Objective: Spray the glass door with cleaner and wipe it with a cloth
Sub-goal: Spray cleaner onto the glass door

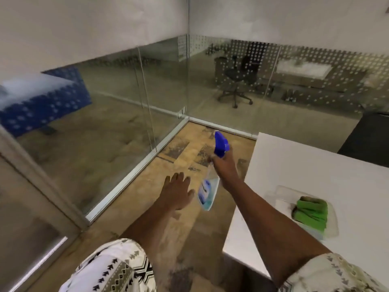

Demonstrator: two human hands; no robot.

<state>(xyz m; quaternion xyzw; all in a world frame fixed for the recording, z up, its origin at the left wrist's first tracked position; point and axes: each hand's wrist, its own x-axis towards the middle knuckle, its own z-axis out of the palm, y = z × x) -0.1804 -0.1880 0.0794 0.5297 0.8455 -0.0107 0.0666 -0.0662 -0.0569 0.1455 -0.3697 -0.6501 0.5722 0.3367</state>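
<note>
My right hand grips the neck of a clear spray bottle with a blue trigger head and pale blue liquid, held in the air above the floor. Just left of the bottle's base, my left hand is stretched out flat with fingers apart, holding nothing. A folded green cloth lies in a clear plastic tray on the white table at the right. The glass door stands to the left, with a frosted upper band and a metal bottom rail.
A white table fills the right side. Glass walls with a dotted pattern meet at the far corner. Behind them stand an office chair and a blue-covered table. Brown patterned floor lies below me.
</note>
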